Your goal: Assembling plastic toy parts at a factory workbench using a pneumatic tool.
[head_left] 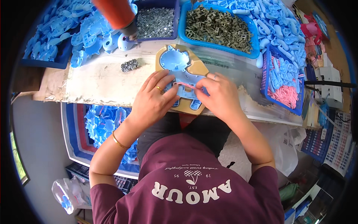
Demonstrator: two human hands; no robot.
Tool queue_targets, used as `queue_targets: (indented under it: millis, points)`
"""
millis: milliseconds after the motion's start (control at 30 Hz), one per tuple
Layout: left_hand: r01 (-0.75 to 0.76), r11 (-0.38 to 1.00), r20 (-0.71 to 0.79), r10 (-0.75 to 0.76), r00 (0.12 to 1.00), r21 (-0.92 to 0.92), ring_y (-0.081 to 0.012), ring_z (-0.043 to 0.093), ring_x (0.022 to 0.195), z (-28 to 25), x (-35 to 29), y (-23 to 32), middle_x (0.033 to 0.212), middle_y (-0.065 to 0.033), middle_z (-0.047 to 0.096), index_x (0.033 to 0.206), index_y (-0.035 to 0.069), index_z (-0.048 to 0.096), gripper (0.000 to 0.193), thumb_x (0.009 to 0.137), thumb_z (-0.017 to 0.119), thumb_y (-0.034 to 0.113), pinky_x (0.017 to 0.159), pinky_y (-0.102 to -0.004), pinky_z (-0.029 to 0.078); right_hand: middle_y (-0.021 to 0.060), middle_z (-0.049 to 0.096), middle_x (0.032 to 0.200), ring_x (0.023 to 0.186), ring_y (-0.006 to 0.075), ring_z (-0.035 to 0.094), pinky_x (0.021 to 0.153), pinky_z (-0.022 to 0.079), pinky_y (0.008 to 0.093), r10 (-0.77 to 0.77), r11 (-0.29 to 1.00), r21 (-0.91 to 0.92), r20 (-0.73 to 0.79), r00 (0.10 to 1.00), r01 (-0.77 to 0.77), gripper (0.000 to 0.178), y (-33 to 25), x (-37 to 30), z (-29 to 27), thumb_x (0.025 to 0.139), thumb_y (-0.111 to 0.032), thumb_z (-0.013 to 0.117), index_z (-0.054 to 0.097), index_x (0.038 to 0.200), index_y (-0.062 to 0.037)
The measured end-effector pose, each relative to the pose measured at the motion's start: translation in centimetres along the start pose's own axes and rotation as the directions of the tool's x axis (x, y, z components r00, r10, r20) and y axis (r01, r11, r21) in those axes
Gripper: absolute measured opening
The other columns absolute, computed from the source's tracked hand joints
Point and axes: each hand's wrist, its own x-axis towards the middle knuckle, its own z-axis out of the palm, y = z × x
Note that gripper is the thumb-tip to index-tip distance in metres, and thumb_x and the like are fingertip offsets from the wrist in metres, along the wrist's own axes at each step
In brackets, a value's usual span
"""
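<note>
In front of me a tan fixture (197, 67) lies on the table, cradling a light-blue plastic toy shell (175, 59) with a round hollow at its far end. A short twisted pink cord (185, 85) crosses the shell's near half. My left hand (154, 95) rests over the shell's left side, its fingertips closed at the cord's left end. At the other end, my right hand (220, 93) pinches thumb against finger on the cord. The fingers partly hide both cord ends and the shell edges.
An orange-red power driver (117, 15) hangs above the table. Beyond sit a bin of small metal pieces (154, 22), a blue basket of brownish clips (220, 31) and heaped blue shells (276, 22). A basket (265, 74) at right holds pink cords; a small dark metal pile (129, 65) lies left.
</note>
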Motion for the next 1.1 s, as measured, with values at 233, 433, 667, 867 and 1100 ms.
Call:
queue_targets:
  millis: [233,433,667,867,1100]
  points:
    - [-0.002,1.000,-0.003,0.002,1.000,-0.009,-0.0332,0.053,0.127,0.6,0.4,-0.4,0.124,-0.0120,0.062,0.107,0.008,0.067,0.026,0.084,0.074,0.018,0.109,-0.0468,0.045,0.0064,0.063,0.075,0.076,0.0286,0.064,0.064,0.050,0.0424,-0.022,0.999,-0.026,-0.109,0.994,0.019,0.008,0.9,0.3,0.8,0.081,-0.016,0.076,0.071,0.080,-0.0095]
    - [-0.009,1.000,0.011,0.009,1.000,-0.018,-0.0355,0.053,0.127,-0.6,0.6,-0.4,0.129,-0.0126,0.062,0.114,0.006,0.069,0.031,0.085,0.074,0.016,0.106,-0.0467,0.045,0.0070,0.067,0.082,0.079,0.0285,0.065,0.066,0.051,0.0423,-0.064,0.993,-0.091,0.078,0.995,0.071,0.014,0.0,1.8,-1.5,0.080,-0.019,0.078,0.071,0.084,-0.0074]
    - [0.002,0.995,-0.120,-0.014,0.993,-0.102,-0.0293,0.062,0.113,-2.0,1.4,-1.1,0.117,-0.0092,0.067,0.111,0.006,0.065,0.028,0.086,0.074,0.018,0.095,-0.0397,0.053,0.0095,0.068,0.092,0.085,0.0224,0.067,0.073,0.053,0.0369,-0.250,0.827,0.298,-0.566,0.786,0.477,0.039,-9.0,16.2,-3.4,0.087,-0.026,0.078,0.064,0.117,-0.0058]
    - [0.087,0.991,-0.268,-0.112,0.957,-0.101,-0.0297,0.064,0.090,-1.9,4.7,-5.5,0.095,-0.0080,0.067,0.101,0.007,0.066,0.015,0.089,0.070,0.013,0.076,-0.0409,0.054,0.0269,0.066,0.108,0.097,0.0433,0.067,0.083,0.053,0.0472,-0.236,0.779,0.049,-0.901,0.365,0.626,0.065,-10.9,32.5,-1.1,0.093,-0.025,0.069,0.040,0.143,0.0034]
    - [0.355,0.927,-0.090,-0.346,0.934,0.117,-0.0325,0.068,0.089,-1.1,8.1,-12.4,0.093,-0.0086,0.069,0.098,0.012,0.069,0.011,0.091,0.066,0.019,0.071,-0.0443,0.055,0.0193,0.068,0.110,0.098,0.0322,0.068,0.088,0.053,0.0401,-0.043,0.839,0.444,-0.520,0.853,0.313,0.045,-11.8,22.6,-5.2,0.094,-0.018,0.069,0.054,0.131,0.0044]
